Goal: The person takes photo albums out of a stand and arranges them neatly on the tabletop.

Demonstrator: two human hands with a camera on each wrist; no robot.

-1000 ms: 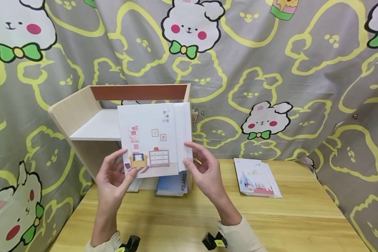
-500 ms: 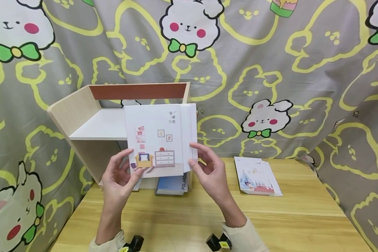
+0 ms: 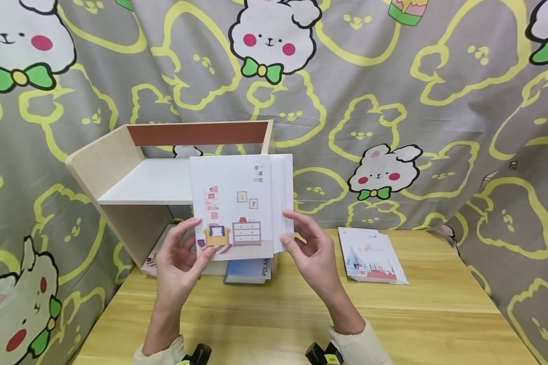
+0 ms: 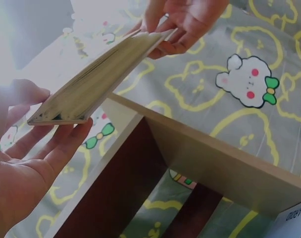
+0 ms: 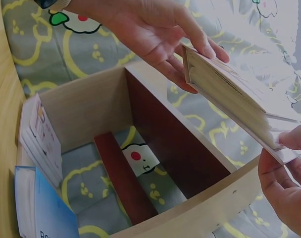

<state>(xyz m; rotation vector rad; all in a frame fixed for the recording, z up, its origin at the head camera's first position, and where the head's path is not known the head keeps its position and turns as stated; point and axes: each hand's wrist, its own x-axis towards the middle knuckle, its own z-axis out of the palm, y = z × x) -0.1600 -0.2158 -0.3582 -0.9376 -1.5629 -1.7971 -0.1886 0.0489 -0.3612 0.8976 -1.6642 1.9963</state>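
My left hand (image 3: pixel 181 266) pinches the left edge of a white-covered book (image 3: pixel 230 180), thumb in front and fingers behind. Opposite it, my right hand (image 3: pixel 314 253) grips the right edge between thumb and fingers. The cover faces me upright and carries a printed yellow armchair, a chest of drawers and small framed pictures. Along the right side, white layers fan out past the cover. Both wrist views show the thick block of page edges (image 5: pixel 234 106) between two stiff covers. The book is held up above the table, in front of the shelf.
A wooden shelf (image 3: pixel 114 175) stands at the back left. Under its lower part are a blue album (image 3: pixel 246 272) marked POLAROID and a white book (image 5: pixel 41 136). Another white book (image 3: pixel 372 256) lies on the table (image 3: pixel 392 319) at right. A patterned curtain (image 3: pixel 310 126) hangs behind.
Both hands have shifted to the right with the book, uncovering more of the shelf's left side and the book in its lower part. The grip looks the same.
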